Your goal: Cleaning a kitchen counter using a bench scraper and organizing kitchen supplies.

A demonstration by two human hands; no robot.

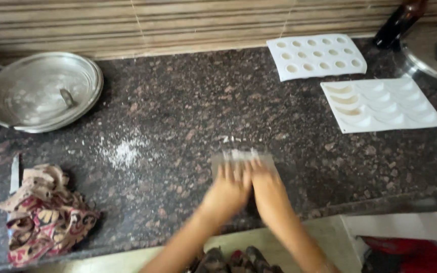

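Note:
Both my hands press side by side on a pale, flat scraper-like piece lying on the dark granite counter. My left hand covers its left part and my right hand its right part. The hands and the piece are blurred by motion, so its exact shape is unclear. A patch of white powder lies on the counter to the left of my hands.
A steel lid sits at the back left. A crumpled patterned cloth lies front left, a knife blade beside it. Two white moulds, one with round cavities and one with crescent cavities, lie back right, near a dark bottle.

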